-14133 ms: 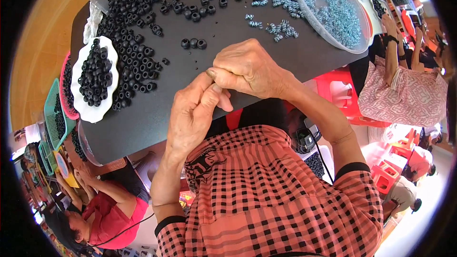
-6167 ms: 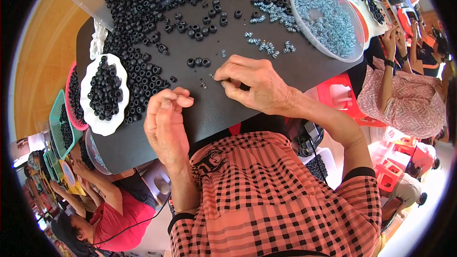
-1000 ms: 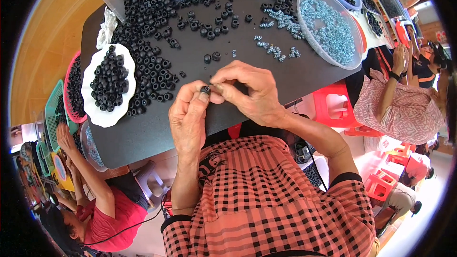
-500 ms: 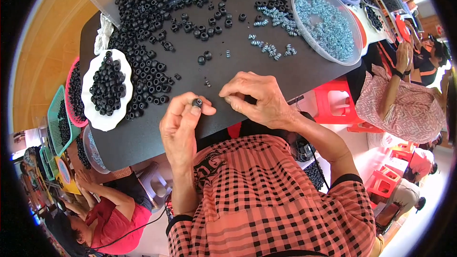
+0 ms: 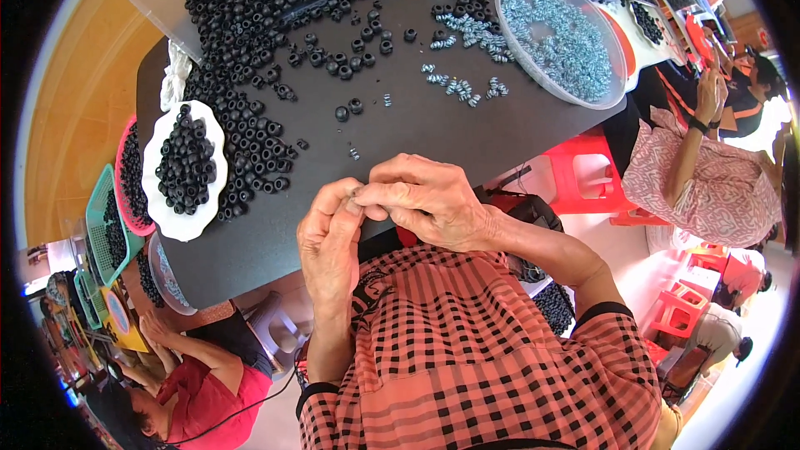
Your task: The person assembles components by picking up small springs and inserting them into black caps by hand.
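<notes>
My left hand (image 5: 328, 242) is pinched on a black bead, now almost wholly covered by the fingers. Against its fingertips presses my right hand (image 5: 437, 204), thumb and fingers closed; whatever they pinch is hidden. Both hands are just above the near edge of the dark table (image 5: 417, 135). Beyond them lie a tiny coiled spring (image 5: 354, 153), another small spring (image 5: 387, 100) and a pair of black beads (image 5: 348, 109). More metallic blue springs (image 5: 458, 87) lie loose near a clear round bowl (image 5: 618, 75) full of springs.
A heap of black beads (image 5: 242, 12) covers the far left. Beads fill a white scalloped plate (image 5: 172, 227) at the left edge. Pink (image 5: 127, 208) and green baskets (image 5: 107, 262) stand beyond it. Red stools (image 5: 575, 175) and seated people are on the right; another person sits lower left.
My right hand has moved left and its fingertips now meet those of my left hand. The bead, showing at the left fingertips before, is now mostly covered. The view has shifted slightly.
</notes>
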`<state>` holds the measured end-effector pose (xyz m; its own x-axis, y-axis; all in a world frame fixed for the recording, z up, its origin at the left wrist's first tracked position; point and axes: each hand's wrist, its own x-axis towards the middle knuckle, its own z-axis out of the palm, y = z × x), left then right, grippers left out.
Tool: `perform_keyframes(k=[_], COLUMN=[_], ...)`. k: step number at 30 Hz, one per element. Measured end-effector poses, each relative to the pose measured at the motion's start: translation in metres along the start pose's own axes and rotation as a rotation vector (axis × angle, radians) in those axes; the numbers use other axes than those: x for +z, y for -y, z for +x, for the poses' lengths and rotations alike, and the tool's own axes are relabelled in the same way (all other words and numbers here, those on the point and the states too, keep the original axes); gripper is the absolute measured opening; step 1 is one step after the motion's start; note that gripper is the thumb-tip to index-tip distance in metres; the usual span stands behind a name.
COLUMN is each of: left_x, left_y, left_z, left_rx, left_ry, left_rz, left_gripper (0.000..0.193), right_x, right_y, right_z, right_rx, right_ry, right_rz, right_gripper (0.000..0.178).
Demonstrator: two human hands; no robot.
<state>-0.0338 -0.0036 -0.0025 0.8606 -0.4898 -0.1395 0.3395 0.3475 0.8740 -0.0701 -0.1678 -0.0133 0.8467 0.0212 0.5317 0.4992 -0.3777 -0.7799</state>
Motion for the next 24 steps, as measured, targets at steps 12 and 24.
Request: perform_keyframes(k=[12, 24], left_x=[0.004, 0.0], left_y=[0.002, 0.002], left_z=[0.001, -0.017], left_rx=[0.049, 0.034], left_ry=[0.047, 0.088], left_rz=[0.121, 0.138], left_gripper=[0.022, 0.018], right_x=[-0.004, -0.006], right_y=[0.0, 0.005], right_z=[0.001, 0.002], right_rx=[0.061, 0.144], right_ry=[-0.013, 0.006], right_rz=[0.09, 0.073], right_gripper=[0.031, 0.023])
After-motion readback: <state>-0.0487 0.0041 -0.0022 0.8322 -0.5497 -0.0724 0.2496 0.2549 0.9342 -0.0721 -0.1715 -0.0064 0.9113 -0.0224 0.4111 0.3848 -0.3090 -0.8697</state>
